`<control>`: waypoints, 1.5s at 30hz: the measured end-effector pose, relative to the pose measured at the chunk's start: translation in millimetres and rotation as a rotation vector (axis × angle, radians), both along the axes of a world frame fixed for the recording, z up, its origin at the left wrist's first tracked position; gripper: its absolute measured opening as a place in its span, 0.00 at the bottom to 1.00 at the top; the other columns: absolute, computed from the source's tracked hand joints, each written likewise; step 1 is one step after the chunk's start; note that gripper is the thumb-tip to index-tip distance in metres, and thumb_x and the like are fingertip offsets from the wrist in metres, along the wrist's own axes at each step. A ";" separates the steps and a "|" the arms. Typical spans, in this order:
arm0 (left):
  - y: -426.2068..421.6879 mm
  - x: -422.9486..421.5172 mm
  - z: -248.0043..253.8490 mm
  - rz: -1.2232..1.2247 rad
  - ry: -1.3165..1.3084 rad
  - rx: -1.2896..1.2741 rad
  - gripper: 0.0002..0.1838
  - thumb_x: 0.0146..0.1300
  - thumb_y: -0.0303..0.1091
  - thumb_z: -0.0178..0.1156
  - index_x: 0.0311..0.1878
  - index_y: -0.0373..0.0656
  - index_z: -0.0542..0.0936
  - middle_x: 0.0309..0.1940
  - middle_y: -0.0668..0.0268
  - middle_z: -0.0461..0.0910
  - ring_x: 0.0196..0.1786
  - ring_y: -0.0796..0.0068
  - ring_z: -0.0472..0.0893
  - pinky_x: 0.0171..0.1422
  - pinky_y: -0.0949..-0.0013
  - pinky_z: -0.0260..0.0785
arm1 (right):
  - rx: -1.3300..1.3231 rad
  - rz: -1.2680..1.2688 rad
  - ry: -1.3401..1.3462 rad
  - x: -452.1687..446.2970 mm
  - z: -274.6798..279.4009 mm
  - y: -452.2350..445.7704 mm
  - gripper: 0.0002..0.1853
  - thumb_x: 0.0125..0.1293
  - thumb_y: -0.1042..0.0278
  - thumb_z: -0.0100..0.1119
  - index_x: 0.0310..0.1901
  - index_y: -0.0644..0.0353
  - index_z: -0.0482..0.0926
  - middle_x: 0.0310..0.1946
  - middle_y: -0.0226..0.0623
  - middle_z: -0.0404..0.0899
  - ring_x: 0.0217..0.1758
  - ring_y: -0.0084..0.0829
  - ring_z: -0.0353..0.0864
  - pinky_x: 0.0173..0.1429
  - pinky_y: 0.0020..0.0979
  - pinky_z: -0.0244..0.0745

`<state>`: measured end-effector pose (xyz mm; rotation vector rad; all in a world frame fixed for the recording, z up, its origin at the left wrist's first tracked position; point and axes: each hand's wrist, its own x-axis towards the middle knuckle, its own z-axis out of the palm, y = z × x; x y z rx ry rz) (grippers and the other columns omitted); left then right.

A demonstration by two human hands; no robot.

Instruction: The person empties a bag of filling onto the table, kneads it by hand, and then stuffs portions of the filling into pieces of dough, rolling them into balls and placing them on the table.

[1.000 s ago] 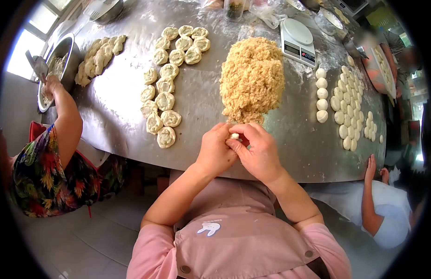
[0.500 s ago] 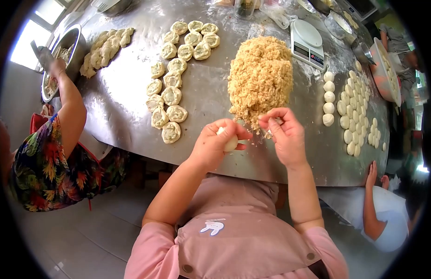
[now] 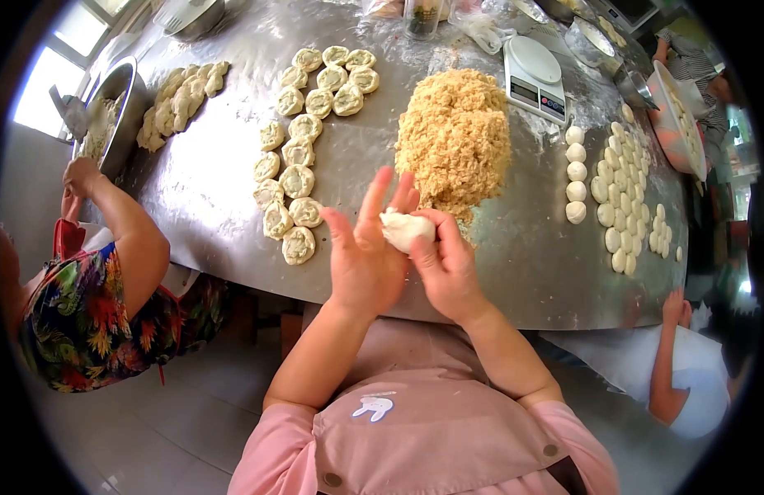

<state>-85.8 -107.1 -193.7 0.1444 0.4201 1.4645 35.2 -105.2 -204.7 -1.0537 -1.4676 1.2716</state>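
A lump of white dough (image 3: 408,232) is pinched between the thumb and fingers of my right hand (image 3: 455,272). My left hand (image 3: 367,260) is open, palm up with its fingers spread, right beside the dough; the dough's left end meets its fingers. Just beyond both hands lies a big mound of crumbly yellow filling (image 3: 454,136) on the metal table (image 3: 357,177). To the left of the mound, flattened rounds of filled dough (image 3: 298,181) stand in rows.
Smooth dough balls (image 3: 576,172) line up at right, near many small oval dough pieces (image 3: 621,194). A kitchen scale (image 3: 535,78) stands behind them. At left, a co-worker's arm (image 3: 122,206) reaches into a metal bowl (image 3: 134,107), near a long dough piece (image 3: 180,103). Another person sits at right.
The dough has passed from my left hand to my right. My left hand has opened, and my right hand has moved left, away from the filling. The co-worker's arm at left has shifted lower.
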 end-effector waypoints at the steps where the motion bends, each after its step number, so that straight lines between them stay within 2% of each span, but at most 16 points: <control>1: -0.6 -0.1 2.2 0.028 -0.099 0.012 0.45 0.66 0.73 0.36 0.70 0.41 0.64 0.71 0.55 0.62 0.76 0.58 0.53 0.76 0.51 0.51 | -0.149 0.060 0.019 3.0 4.7 1.0 0.16 0.75 0.58 0.50 0.53 0.62 0.71 0.42 0.35 0.78 0.39 0.23 0.74 0.42 0.26 0.73; 3: -0.6 2.7 -6.3 0.076 0.253 -0.012 0.35 0.71 0.63 0.42 0.57 0.36 0.73 0.60 0.52 0.73 0.68 0.56 0.67 0.73 0.51 0.57 | -0.442 0.165 0.060 11.1 19.5 2.6 0.18 0.77 0.53 0.44 0.51 0.62 0.72 0.43 0.37 0.79 0.41 0.25 0.76 0.45 0.28 0.74; 5: -7.9 0.4 -24.8 -0.090 0.687 0.089 0.30 0.73 0.58 0.45 0.45 0.35 0.77 0.49 0.52 0.80 0.62 0.56 0.74 0.71 0.51 0.60 | -0.193 0.142 0.097 -2.5 10.6 -3.4 0.21 0.78 0.50 0.39 0.50 0.61 0.74 0.47 0.44 0.79 0.51 0.33 0.80 0.54 0.32 0.74; 8: -5.0 13.4 -18.5 0.117 0.699 0.112 0.28 0.76 0.51 0.43 0.28 0.36 0.75 0.33 0.57 0.82 0.55 0.56 0.79 0.67 0.54 0.65 | 0.051 0.048 -0.096 -1.0 3.0 -10.0 0.23 0.78 0.47 0.38 0.53 0.61 0.72 0.48 0.42 0.77 0.51 0.32 0.78 0.54 0.32 0.73; 11: -0.5 32.6 8.4 0.205 0.288 -0.161 0.31 0.70 0.61 0.47 0.34 0.37 0.77 0.39 0.56 0.82 0.52 0.57 0.79 0.71 0.52 0.60 | -0.104 0.067 0.027 10.0 16.2 -5.9 0.25 0.78 0.46 0.37 0.57 0.62 0.70 0.48 0.38 0.76 0.49 0.27 0.75 0.53 0.29 0.73; 13: 4.0 39.8 10.8 0.233 0.406 -0.013 0.30 0.69 0.61 0.49 0.36 0.37 0.78 0.41 0.57 0.81 0.54 0.57 0.78 0.71 0.50 0.60 | -0.383 0.205 0.099 24.1 22.5 -2.4 0.24 0.78 0.48 0.38 0.57 0.62 0.70 0.46 0.39 0.77 0.49 0.27 0.76 0.54 0.31 0.73; 14: 0.6 31.0 -11.0 0.146 0.592 0.179 0.30 0.70 0.60 0.49 0.36 0.37 0.78 0.41 0.57 0.81 0.55 0.57 0.78 0.71 0.50 0.60 | -0.111 0.102 -0.038 17.0 9.8 -5.3 0.24 0.76 0.45 0.38 0.54 0.59 0.72 0.39 0.47 0.81 0.45 0.49 0.81 0.50 0.38 0.74; 15: 0.1 26.2 -16.5 0.059 0.773 0.374 0.29 0.70 0.59 0.49 0.36 0.37 0.78 0.41 0.58 0.81 0.56 0.56 0.77 0.71 0.50 0.60 | -0.022 0.203 0.108 14.8 11.3 -0.3 0.25 0.77 0.45 0.38 0.56 0.59 0.71 0.41 0.49 0.80 0.44 0.49 0.81 0.50 0.37 0.74; 19: 0.7 33.4 -22.0 0.018 0.894 0.295 0.31 0.70 0.62 0.46 0.43 0.36 0.76 0.50 0.53 0.79 0.62 0.59 0.72 0.73 0.51 0.56 | -0.157 0.132 0.105 27.0 14.1 -1.5 0.24 0.76 0.45 0.40 0.58 0.57 0.71 0.43 0.39 0.79 0.39 0.34 0.80 0.45 0.32 0.74; 20: -0.3 36.0 -20.9 -0.012 0.918 0.305 0.38 0.68 0.68 0.45 0.58 0.38 0.73 0.61 0.54 0.72 0.64 0.60 0.70 0.72 0.53 0.55 | -0.285 0.129 0.149 34.2 16.6 -0.6 0.23 0.76 0.45 0.41 0.57 0.56 0.71 0.42 0.37 0.79 0.36 0.30 0.79 0.42 0.29 0.74; 22: -1.4 42.4 -11.8 -0.052 0.686 0.236 0.42 0.66 0.71 0.44 0.66 0.40 0.66 0.66 0.55 0.66 0.67 0.60 0.67 0.71 0.55 0.56 | -0.635 0.101 0.410 70.1 24.2 10.7 0.22 0.74 0.44 0.46 0.55 0.51 0.72 0.35 0.31 0.76 0.25 0.16 0.66 0.27 0.18 0.62; 25: -5.5 27.7 -8.6 -0.115 0.686 0.263 0.42 0.65 0.67 0.51 0.71 0.43 0.61 0.71 0.57 0.61 0.69 0.62 0.65 0.69 0.58 0.58 | -0.556 -0.189 0.626 150.2 26.9 55.7 0.20 0.73 0.45 0.45 0.54 0.50 0.72 0.32 0.30 0.75 0.18 0.13 0.56 0.18 0.16 0.50; 30: -24.1 -14.5 -18.9 -0.166 0.789 0.136 0.27 0.71 0.49 0.54 0.65 0.42 0.68 0.64 0.59 0.70 0.66 0.64 0.69 0.66 0.60 0.62 | -0.382 -0.677 -0.102 278.3 29.7 132.2 0.21 0.68 0.48 0.49 0.54 0.53 0.73 0.32 0.29 0.72 0.25 0.14 0.64 0.23 0.19 0.56; 33: -35.2 -17.2 -19.1 -0.204 0.793 0.059 0.24 0.70 0.46 0.57 0.62 0.41 0.69 0.62 0.60 0.73 0.65 0.66 0.71 0.65 0.62 0.64 | -0.373 -0.663 -0.749 313.7 12.5 173.4 0.29 0.66 0.40 0.49 0.51 0.61 0.78 0.45 0.40 0.80 0.45 0.32 0.80 0.49 0.33 0.73; 36: -43.7 -11.5 -20.4 -0.237 0.795 -0.002 0.20 0.71 0.44 0.55 0.59 0.42 0.71 0.58 0.62 0.75 0.61 0.67 0.74 0.62 0.63 0.66 | -0.406 -0.629 -0.957 319.1 5.2 196.1 0.35 0.65 0.35 0.46 0.54 0.63 0.77 0.56 0.49 0.78 0.58 0.43 0.78 0.63 0.37 0.68; 45: -52.9 -5.4 -23.5 -0.417 0.883 0.077 0.22 0.73 0.47 0.51 0.60 0.41 0.70 0.57 0.62 0.75 0.60 0.70 0.74 0.63 0.64 0.65 | -0.611 -0.558 -1.055 303.4 -15.2 236.1 0.45 0.68 0.29 0.30 0.68 0.68 0.63 0.64 0.54 0.70 0.69 0.46 0.68 0.71 0.40 0.61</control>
